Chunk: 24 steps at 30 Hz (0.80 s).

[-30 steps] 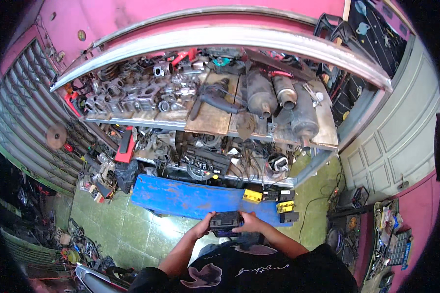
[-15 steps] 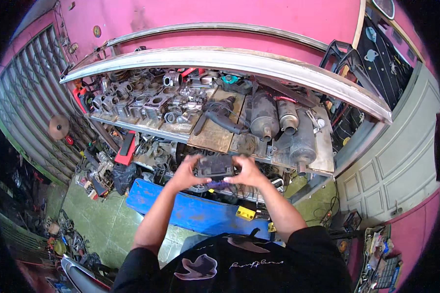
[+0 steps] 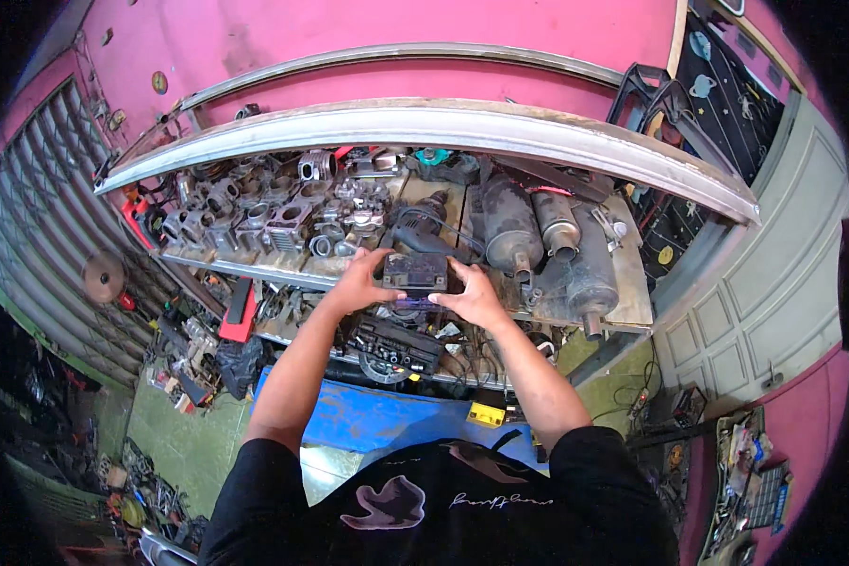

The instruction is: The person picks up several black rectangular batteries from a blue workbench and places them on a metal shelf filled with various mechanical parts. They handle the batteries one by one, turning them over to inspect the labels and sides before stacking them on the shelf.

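Observation:
Between both hands I hold a dark, dusty battery (image 3: 415,271), block-shaped, with purple showing under its front edge. My left hand (image 3: 359,286) grips its left side and my right hand (image 3: 474,294) its right side, thumbs along the near face. The battery is at the front edge of the upper wooden shelf (image 3: 302,269); whether it touches the boards I cannot tell. Just behind it lies a dark power drill (image 3: 420,226), its lower part hidden by the battery. To the right of the drill are several dirty exhaust mufflers (image 3: 511,222).
Engine cylinders (image 3: 288,222) and carburettors crowd the shelf's left half. A metal rail (image 3: 424,118) crosses above. Below sits an open socket tool case (image 3: 396,344), with a blue bench (image 3: 377,415) bearing a yellow piece (image 3: 486,413) in front. Parts litter the floor at left.
Both hands have carried the battery forward and up, from over the lower shelf to the upper shelf's front edge. The tool case below has come into view.

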Motion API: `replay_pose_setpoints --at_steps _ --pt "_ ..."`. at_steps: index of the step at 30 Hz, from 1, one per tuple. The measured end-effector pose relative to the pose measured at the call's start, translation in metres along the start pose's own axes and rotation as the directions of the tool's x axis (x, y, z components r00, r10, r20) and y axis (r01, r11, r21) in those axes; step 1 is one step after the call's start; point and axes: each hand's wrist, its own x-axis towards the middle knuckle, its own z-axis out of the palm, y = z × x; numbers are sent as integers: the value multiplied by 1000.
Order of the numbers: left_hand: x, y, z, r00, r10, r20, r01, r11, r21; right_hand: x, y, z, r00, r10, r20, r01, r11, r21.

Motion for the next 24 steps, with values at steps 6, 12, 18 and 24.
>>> replay_pose_setpoints --at_steps 6,12,18,24 --pt "13 -24 10 999 24 40 -22 998 -53 -31 -20 5 956 133 -262 -180 969 -168" --pt "24 -23 11 1000 25 5 -23 984 -178 -48 -16 20 897 -67 -437 -251 736 -629" --pt "32 -39 28 996 -44 -72 19 946 -322 -45 0 12 936 -11 -351 -271 614 -741" --pt "33 -37 40 984 -68 -167 5 937 -351 -50 7 1 903 53 -426 -380 561 -735"
